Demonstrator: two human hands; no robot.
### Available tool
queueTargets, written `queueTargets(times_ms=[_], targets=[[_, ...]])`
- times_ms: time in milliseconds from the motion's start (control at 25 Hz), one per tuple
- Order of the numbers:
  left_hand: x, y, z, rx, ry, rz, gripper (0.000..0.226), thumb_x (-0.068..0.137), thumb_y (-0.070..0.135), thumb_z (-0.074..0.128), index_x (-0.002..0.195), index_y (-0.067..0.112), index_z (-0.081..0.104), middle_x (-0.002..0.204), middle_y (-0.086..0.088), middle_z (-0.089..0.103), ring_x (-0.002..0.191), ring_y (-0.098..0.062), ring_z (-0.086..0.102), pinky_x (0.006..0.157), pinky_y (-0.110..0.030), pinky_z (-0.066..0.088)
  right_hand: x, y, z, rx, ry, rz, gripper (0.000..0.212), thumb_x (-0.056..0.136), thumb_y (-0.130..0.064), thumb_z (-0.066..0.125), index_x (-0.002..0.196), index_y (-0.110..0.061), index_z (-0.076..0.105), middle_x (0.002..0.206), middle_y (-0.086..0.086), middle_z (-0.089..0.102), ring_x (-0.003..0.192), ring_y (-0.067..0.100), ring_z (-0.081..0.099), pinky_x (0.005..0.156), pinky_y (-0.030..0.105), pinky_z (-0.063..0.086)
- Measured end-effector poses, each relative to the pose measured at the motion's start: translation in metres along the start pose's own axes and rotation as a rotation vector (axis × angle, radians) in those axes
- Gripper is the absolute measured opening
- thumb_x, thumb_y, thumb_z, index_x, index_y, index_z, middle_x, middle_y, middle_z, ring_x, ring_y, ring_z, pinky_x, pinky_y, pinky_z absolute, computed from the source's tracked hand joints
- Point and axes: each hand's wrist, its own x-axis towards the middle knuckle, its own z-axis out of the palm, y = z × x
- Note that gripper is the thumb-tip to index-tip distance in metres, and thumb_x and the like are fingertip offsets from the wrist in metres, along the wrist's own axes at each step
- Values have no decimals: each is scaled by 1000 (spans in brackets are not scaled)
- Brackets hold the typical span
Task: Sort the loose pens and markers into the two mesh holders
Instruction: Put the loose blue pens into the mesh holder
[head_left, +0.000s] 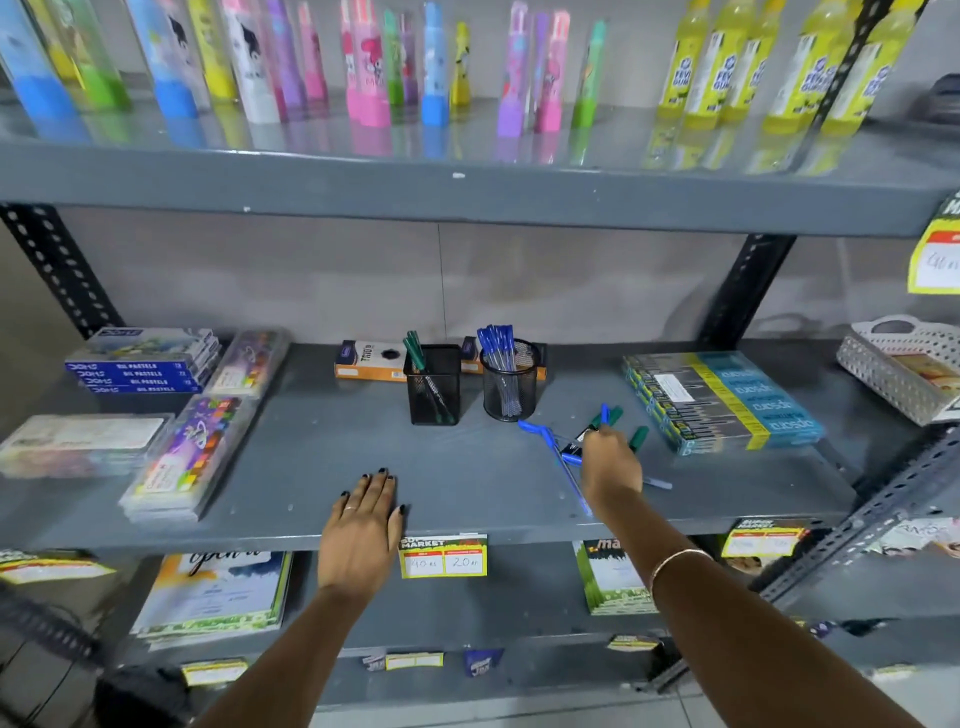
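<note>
On the middle grey shelf (311, 467): two mesh holders, side by side and just apart. Square holder (434, 387), holding green-capped markers, two or three by the caps. Round holder (510, 383), holding a bunch of blue-capped pens, too close-packed to count.

Loose pile (582, 441), right of the round holder: about three green-capped markers and three or four blue pens, crossed over one another.

Right hand (610, 462): over the pile, fingers curled down into it; cannot tell which item it grips, if any. Left hand (363, 525): open, flat on the shelf edge, empty.

Risks: crossed pens may drag or roll towards the front edge when one is lifted; a knock could tip either holder; blue and green could be mixed.
</note>
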Motion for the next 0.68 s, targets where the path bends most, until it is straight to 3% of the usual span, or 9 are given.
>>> queueTargets(times_ms=[680], targets=[[5, 1, 3, -21, 48, 7, 51, 81, 25, 33, 110, 3, 69, 114, -12, 66, 103, -29, 63, 88, -47, 46, 11, -9, -1, -103, 5, -101, 30, 89, 10, 45, 115, 0, 59, 122, 17, 60, 120, 30, 54, 93, 34, 49]])
